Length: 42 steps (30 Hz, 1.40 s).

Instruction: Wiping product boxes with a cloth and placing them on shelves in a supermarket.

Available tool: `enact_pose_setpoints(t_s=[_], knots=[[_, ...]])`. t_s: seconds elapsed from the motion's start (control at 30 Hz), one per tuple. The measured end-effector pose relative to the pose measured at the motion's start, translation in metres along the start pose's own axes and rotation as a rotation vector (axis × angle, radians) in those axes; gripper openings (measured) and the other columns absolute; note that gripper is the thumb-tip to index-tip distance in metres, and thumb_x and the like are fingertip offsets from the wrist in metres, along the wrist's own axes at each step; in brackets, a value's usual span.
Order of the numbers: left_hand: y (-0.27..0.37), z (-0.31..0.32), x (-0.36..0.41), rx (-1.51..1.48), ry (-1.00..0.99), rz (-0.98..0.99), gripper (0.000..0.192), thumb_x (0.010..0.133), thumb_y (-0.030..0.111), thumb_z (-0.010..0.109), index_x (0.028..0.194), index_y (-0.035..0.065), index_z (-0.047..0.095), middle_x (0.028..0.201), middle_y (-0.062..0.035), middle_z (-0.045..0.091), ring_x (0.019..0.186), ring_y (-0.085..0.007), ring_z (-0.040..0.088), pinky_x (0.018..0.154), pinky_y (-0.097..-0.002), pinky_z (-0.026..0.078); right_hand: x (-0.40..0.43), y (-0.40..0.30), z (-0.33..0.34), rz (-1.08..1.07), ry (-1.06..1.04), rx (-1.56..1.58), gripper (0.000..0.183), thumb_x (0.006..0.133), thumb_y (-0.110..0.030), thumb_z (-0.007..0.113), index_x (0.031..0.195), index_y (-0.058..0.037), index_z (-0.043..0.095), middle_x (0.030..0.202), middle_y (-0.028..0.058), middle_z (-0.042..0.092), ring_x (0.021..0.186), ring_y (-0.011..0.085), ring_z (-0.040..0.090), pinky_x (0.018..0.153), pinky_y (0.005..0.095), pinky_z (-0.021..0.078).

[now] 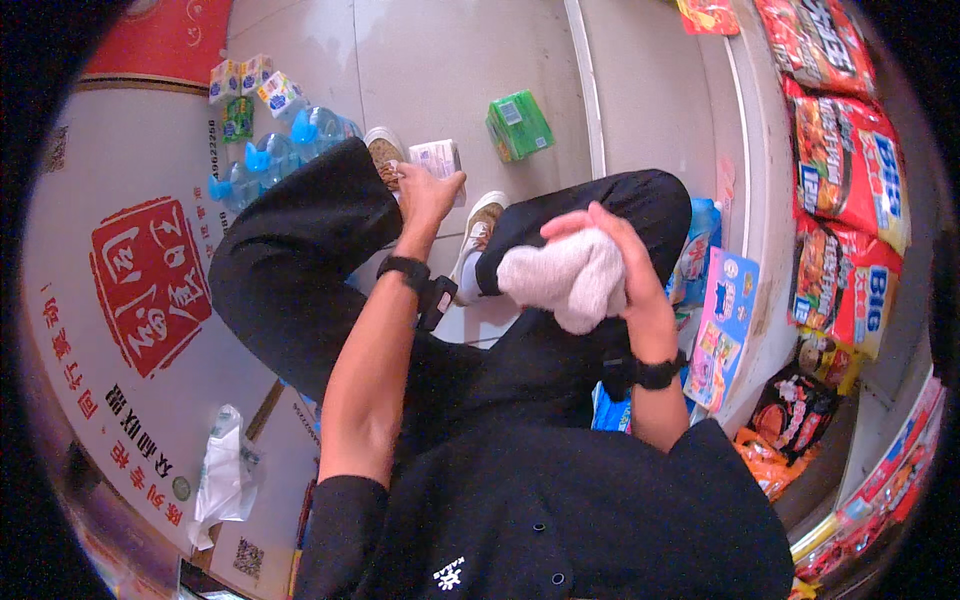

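My left hand reaches down beside my shoe, its fingers and thumb at the near end of a small white wrapped pack on the floor. Whether the fingers grip the pack cannot be made out. In my right hand is a bunched whitish cloth, held above my right knee. A green plastic-wrapped pack rests on the tiled floor ahead, apart from both hands.
Blue-capped bottles stand left of my knee, with small wrapped packs beyond them. A large printed panel is at the left, near a crumpled plastic bag. Red snack bags line a shelf at the right, near a colourful flat box.
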<state>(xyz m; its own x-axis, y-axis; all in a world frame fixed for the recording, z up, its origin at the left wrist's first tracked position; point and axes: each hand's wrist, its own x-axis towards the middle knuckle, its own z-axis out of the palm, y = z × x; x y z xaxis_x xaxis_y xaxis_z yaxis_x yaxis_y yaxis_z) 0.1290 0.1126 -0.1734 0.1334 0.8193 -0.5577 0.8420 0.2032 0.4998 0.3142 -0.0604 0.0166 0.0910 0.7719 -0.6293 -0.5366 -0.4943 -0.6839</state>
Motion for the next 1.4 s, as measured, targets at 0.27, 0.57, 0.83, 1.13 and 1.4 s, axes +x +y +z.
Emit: enact_pose_setpoints(t_s=[0.27,0.57,0.83,1.13,1.4], knots=[[-0.003,0.075,0.061,0.042,0.011,-0.112,0.1,0.073,0.044,0.085,0.136,-0.014,0.033,0.131,-0.0356,0.053,0.123,-0.0461,0.056,0.102,-0.0493,0.05,-0.005,0.002,0.002,-0.034,-0.049,-0.082,0.052,0.105,-0.04,0.046,0.112,0.0058,0.069,0.099,0.0147,0.073,0.094,0.0191,0.069,0.089,0.0313,0.0525],[0.007,0.008,0.08,-0.083,0.107,-0.207,0.072,0.085,0.033,0.074,0.138,-0.0072,0.046,0.127,-0.0264,0.061,0.122,-0.0397,0.059,0.102,-0.0453,0.048,0.034,0.017,0.014,0.024,-0.059,-0.098,0.052,0.105,-0.038,0.042,0.109,0.0058,0.07,0.095,0.0142,0.072,0.09,0.019,0.069,0.086,0.0313,0.0529],[0.109,-0.287,-0.149,-0.841,0.062,0.272,0.045,0.097,0.019,0.056,0.135,-0.0045,0.053,0.121,-0.0213,0.066,0.105,-0.0306,0.07,0.086,-0.0387,0.059,0.014,0.008,0.013,-0.086,-0.1,-0.177,0.049,0.104,-0.036,0.043,0.104,0.0043,0.071,0.096,0.0133,0.072,0.091,0.019,0.069,0.088,0.0318,0.0525],[0.022,-0.514,0.007,-0.94,0.355,0.345,0.039,0.105,0.016,0.048,0.136,-0.0075,0.049,0.143,-0.0263,0.052,0.135,-0.0365,0.052,0.117,-0.0461,0.043,0.027,0.03,0.019,0.156,-0.182,0.24,0.063,0.108,-0.052,0.035,0.116,0.0023,0.066,0.107,0.0135,0.072,0.099,0.0221,0.069,0.094,0.0361,0.0533],[-0.076,-0.3,0.28,0.227,0.256,0.099,0.092,0.078,0.06,0.077,0.136,-0.007,0.052,0.127,-0.0276,0.065,0.12,-0.0349,0.065,0.096,-0.0407,0.053,0.037,0.028,0.003,0.022,0.04,0.189,0.051,0.104,-0.038,0.046,0.133,0.0028,0.057,0.137,0.0206,0.061,0.128,0.0319,0.058,0.109,0.0455,0.0456]])
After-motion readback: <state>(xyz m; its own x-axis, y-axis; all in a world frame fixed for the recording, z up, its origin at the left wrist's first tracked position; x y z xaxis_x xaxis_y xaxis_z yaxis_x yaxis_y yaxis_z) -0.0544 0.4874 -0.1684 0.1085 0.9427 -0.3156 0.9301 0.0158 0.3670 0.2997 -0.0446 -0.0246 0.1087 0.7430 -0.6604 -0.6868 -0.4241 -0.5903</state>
